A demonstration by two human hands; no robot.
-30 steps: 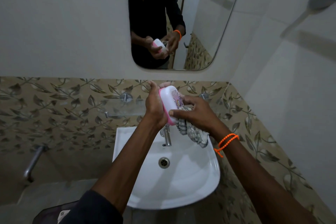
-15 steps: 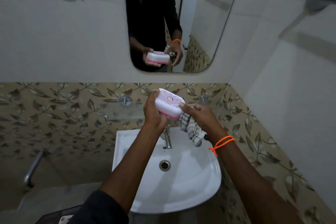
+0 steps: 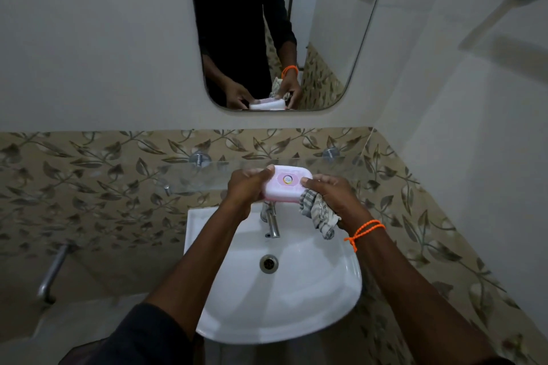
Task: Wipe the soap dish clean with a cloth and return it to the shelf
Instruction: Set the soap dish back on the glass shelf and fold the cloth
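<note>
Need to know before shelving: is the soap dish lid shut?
Shut. The soap dish shows its white lid seated on the pink base, level between left hand and right hand.

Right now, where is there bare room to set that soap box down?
The glass shelf is bare left of the left hand, and between the right hand and the right bracket. The soap dish and cloth crowd the middle.

Soap dish [image 3: 287, 184] now level, seemingly over shelf [image 3: 189, 175]
</note>
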